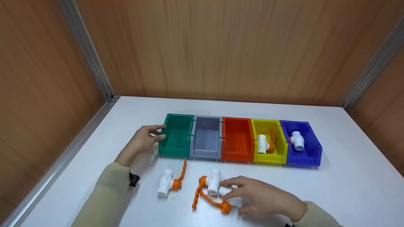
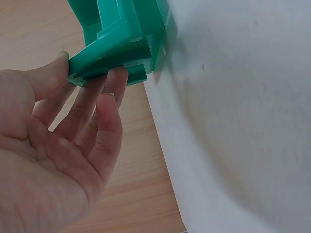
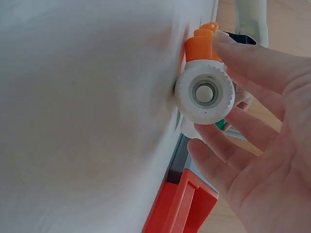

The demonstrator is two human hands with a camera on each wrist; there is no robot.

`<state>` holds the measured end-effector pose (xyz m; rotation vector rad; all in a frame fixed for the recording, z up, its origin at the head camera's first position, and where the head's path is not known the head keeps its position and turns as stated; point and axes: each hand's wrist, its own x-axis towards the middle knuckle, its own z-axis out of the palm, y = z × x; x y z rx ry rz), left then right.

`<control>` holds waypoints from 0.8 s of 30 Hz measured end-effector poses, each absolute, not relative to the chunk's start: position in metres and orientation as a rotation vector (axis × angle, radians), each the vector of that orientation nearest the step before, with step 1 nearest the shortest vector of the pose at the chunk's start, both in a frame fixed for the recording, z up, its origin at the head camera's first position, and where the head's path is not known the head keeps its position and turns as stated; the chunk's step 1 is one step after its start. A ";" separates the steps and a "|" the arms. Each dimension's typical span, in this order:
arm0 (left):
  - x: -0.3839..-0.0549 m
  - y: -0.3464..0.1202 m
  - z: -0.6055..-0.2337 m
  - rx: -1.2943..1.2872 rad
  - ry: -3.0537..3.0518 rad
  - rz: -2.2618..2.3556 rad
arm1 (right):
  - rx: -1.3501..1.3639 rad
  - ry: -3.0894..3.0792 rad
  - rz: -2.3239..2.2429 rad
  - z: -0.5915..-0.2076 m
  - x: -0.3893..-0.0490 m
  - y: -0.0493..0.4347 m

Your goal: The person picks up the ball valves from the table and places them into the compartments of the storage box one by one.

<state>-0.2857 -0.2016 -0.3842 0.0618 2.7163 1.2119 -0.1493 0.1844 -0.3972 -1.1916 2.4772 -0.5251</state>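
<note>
My left hand (image 1: 142,140) pinches the left side wall of the green bin (image 1: 176,152), thumb at the rim and fingers against the outside, as the left wrist view shows. On the table, my right hand (image 1: 260,197) reaches with spread, lightly bent fingers around a white ball valve (image 3: 221,109) with an orange handle (image 1: 225,206). Its thumb looks apart from the valve in the head view; the hand partly hides the white body. Touching or close beside that valve lies a second ball valve (image 1: 214,182). A third ball valve (image 1: 164,183) lies farther left.
Joined in a row with the green bin are a grey bin (image 1: 206,153), a red bin (image 1: 237,157), a yellow bin (image 1: 268,158) and a blue bin (image 1: 303,160). One ball valve (image 1: 262,144) lies in the yellow bin, another ball valve (image 1: 297,141) in the blue. Wooden walls surround the white table.
</note>
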 end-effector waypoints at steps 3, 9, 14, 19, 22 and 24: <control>-0.285 -0.202 -0.384 0.061 2.719 1.208 | -1.217 2.480 -0.522 -0.399 -0.149 0.185; -0.285 -0.201 -0.385 0.071 2.722 1.206 | -1.172 2.440 -0.526 -0.396 -0.147 0.186; -0.285 -0.202 -0.386 0.075 2.730 1.202 | -1.132 2.394 -0.501 -0.390 -0.146 0.185; -0.285 -0.203 -0.386 0.066 2.729 1.200 | -1.172 2.371 -0.502 -0.388 -0.146 0.184; -0.286 -0.202 -0.385 0.058 2.723 1.203 | -1.187 2.362 -0.525 -0.388 -0.148 0.184; -0.285 -0.202 -0.384 0.055 2.721 1.205 | -1.188 2.359 -0.538 -0.389 -0.148 0.185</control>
